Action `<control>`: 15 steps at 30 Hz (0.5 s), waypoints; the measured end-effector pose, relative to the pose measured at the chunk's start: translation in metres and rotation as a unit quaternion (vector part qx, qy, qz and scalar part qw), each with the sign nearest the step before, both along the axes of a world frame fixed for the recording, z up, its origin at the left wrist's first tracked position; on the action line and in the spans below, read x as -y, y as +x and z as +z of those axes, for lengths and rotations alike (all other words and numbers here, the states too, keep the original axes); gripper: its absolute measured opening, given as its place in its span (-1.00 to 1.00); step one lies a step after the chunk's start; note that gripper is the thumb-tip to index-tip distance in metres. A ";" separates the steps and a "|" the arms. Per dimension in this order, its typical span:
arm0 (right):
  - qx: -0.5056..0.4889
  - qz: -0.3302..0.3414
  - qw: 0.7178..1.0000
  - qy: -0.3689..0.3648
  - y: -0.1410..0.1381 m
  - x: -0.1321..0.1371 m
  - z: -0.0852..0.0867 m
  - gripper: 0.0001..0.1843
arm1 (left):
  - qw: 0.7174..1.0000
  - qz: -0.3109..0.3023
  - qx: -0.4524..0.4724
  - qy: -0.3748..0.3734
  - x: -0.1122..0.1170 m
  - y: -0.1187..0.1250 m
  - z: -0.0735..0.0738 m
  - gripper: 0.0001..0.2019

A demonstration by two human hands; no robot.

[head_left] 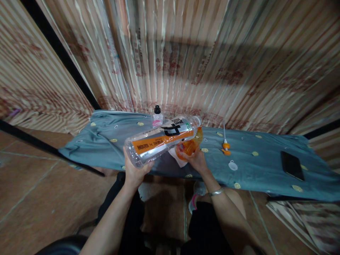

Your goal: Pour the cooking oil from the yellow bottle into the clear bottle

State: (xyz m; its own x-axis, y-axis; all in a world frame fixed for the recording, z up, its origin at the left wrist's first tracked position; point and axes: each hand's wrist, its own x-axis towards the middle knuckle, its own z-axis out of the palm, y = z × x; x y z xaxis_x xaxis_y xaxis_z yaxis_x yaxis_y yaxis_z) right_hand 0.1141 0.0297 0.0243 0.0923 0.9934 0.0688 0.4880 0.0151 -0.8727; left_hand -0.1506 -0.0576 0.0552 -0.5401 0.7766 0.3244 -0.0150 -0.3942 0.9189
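Observation:
My left hand (136,171) is wrapped round the lower end of a large clear plastic bottle (162,140) with an orange and silver label. The bottle is tilted, its uncapped neck pointing right, over the mouth of a smaller orange bottle (186,147). Around that orange bottle my right hand (198,159) is closed, holding it above a white tissue (178,157). Whether liquid runs between the two necks I cannot tell. To the right lies an orange pump top (226,148) with a white tube. Near it is a round white cap (232,165).
A small clear bottle with a black cap (157,117) stands at the back of the cloth-covered narrow table (255,170). A dark phone (292,165) lies at the right. Patterned curtains (170,63) hang behind, and black frame poles (61,56) flank the table.

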 end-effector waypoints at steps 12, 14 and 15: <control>0.004 -0.010 1.000 0.012 -0.003 0.003 0.001 -0.39 | 1.000 0.002 -0.003 0.000 0.001 0.002 0.004 0.04; 0.004 -0.014 1.000 0.014 -0.003 0.003 0.002 -0.37 | 1.000 0.004 0.003 -0.007 0.001 0.002 0.004 0.05; 0.001 -0.014 1.000 0.017 -0.004 0.003 0.003 -0.38 | 1.000 0.005 0.007 -0.011 0.001 0.001 0.003 0.05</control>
State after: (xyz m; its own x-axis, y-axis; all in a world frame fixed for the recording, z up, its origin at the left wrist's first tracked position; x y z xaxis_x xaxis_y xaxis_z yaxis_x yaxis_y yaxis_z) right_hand 0.1105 0.0266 0.0272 0.1197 0.9875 0.1028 0.4896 0.0314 -0.8714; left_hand -0.1493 -0.0591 0.0587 -0.5529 0.7777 0.2990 -0.0246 -0.3739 0.9272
